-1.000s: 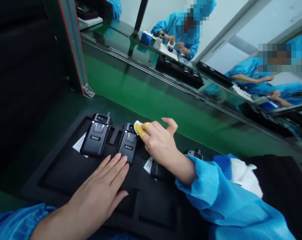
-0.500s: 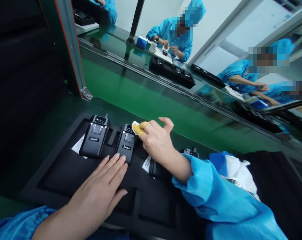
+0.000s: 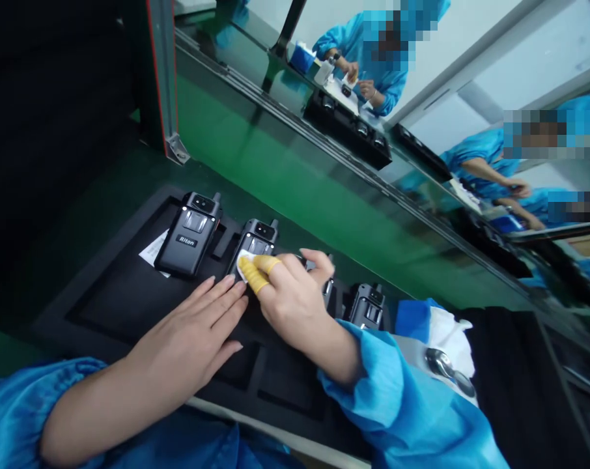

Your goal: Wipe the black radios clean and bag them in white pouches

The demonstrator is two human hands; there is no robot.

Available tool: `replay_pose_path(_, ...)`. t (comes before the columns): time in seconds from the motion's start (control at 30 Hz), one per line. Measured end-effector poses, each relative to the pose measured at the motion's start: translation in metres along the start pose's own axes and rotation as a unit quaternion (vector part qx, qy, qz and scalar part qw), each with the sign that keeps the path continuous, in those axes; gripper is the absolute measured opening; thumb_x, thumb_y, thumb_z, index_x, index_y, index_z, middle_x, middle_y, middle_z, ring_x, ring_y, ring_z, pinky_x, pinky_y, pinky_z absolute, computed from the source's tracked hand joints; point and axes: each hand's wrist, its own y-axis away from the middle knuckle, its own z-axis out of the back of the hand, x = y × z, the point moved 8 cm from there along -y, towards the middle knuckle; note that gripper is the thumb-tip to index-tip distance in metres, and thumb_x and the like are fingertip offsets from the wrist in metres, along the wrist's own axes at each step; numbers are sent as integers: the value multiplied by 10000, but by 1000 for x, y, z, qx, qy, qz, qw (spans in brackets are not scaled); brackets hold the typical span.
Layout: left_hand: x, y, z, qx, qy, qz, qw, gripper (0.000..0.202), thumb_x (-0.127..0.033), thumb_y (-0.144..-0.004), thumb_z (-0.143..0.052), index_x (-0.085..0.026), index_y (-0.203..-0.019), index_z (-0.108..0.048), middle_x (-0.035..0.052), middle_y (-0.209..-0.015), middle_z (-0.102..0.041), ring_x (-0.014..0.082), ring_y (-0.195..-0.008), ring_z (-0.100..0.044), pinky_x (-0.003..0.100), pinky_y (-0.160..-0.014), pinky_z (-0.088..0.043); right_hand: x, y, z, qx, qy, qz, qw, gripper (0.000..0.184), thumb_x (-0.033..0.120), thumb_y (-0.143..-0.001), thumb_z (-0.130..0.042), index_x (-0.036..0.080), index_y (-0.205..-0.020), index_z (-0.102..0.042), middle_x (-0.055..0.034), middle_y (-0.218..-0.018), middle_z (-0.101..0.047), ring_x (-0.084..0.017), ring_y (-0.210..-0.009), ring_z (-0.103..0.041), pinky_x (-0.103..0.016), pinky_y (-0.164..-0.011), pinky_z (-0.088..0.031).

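Note:
Black handheld radios with stub antennas lie face down in a black foam tray (image 3: 114, 319). My right hand (image 3: 295, 296), with yellow finger cots on its fingers, pinches a folded white wipe (image 3: 245, 256) against the back of the second radio (image 3: 262, 230), covering its lower part. My left hand (image 3: 182, 342) lies flat with fingers stretched out, its fingertips at that radio's lower end. To the left sits another radio (image 3: 190, 238) marked "Riton", with a white paper label (image 3: 153, 251) partly under it. A third radio (image 3: 329, 288) is mostly hidden behind my right hand.
Another radio (image 3: 368, 305) lies at the tray's right. Beyond it are a blue box (image 3: 412, 317) with white tissue (image 3: 449, 332) and a bottle with a metal top (image 3: 439, 360). A green partition (image 3: 256, 163) runs behind the tray; co-workers in blue (image 3: 387, 71) sit beyond.
My right hand has moved the wipe from the second radio's upper right edge down onto its lower back. The left hand stays flat by its lower end. The view has shifted.

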Motion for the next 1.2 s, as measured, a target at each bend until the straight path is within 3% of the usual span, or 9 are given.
replay_pose_path(0.23,1,-1,3,-17,-5,5,1000,354,-247,-948,-393,-77,-1175,-604,126,-1291,-612,255,-1220,-553,412,-1034,-450,-6,17,-12,39,15,-19,999,287,112,-899,-443,199,-734,-661,6,-759,-620,-127,-783,-460,-388,-947,-186)
replay_pose_path(0.5,0,-2,3,0,-13,9,1000,383,-252,-951,-396,-49,-1232,-557,141,-1278,-618,261,-1227,-546,421,-1035,-449,6,5,-16,26,8,-3,1000,253,135,-884,-487,207,-705,-650,14,-720,-582,-131,-793,-459,-403,-953,-171)
replay_pose_path(0.63,1,-2,2,0,6,6,1000,357,-245,-941,-420,-70,-1209,-578,130,-1302,-603,253,-1242,-534,412,-1049,-441,-7,24,-16,41,24,-34,998,217,113,-855,-513,212,-727,-656,15,-737,-600,-135,-795,-472,-412,-951,-186)
replay_pose_path(0.77,1,-2,0,-2,24,9,1000,356,-232,-941,-415,-72,-1217,-572,127,-1303,-603,251,-1241,-535,414,-1045,-452,-30,31,4,38,62,-62,995,234,68,-820,-501,205,-749,-676,0,-754,-629,-140,-760,-471,-384,-890,-211)
replay_pose_path(0.97,6,3,20,-23,11,-1,1000,346,-244,-949,-424,-57,-1195,-579,146,-1278,-617,265,-1238,-538,437,-1039,-459,-49,10,26,6,108,-74,991,249,44,-736,-498,213,-683,-672,0,-723,-614,-135,-710,-457,-364,-863,-218)
replay_pose_path(1.1,30,13,43,-52,-39,37,997,345,-251,-944,-454,-51,-1196,-579,163,-1246,-634,293,-1216,-555,496,-1022,-462,-50,-12,19,-18,103,-55,993,270,42,-757,-480,205,-694,-686,-11,-741,-626,-133,-712,-456,-370,-863,-222)
replay_pose_path(1.2,46,20,47,-64,-71,63,993,371,-294,-954,-430,-47,-1178,-592,176,-1228,-641,309,-1173,-586,517,-985,-484,-42,-38,5,-32,87,-18,996,281,59,-800,-479,218,-768,-708,-9,-774,-637,-130,-732,-451,-374,-867,-200)
